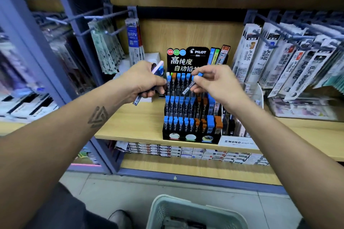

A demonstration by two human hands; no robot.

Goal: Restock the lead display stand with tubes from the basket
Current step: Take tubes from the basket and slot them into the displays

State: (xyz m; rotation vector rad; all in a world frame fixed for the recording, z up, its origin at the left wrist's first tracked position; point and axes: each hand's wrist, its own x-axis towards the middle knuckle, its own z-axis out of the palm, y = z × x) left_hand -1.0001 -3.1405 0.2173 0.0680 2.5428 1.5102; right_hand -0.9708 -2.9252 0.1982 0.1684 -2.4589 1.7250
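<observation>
Right hand [214,82] pinches one blue-capped tube [192,84] over the display stand [191,109] at frame centre; left hand [143,82] grips a bundle of tubes [158,69]. The basket [195,212] sits bottom centre on the floor; a tilted entry could jam against neighbouring tubes, or the crowded bundle could slip.

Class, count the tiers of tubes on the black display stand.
3: top tier behind the hands, middle tier, bottom tier at the front of the display stand.

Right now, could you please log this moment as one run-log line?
left hand: grips spare tubes | right hand: pinches blue-capped tube over display stand top row | basket: on floor
</observation>
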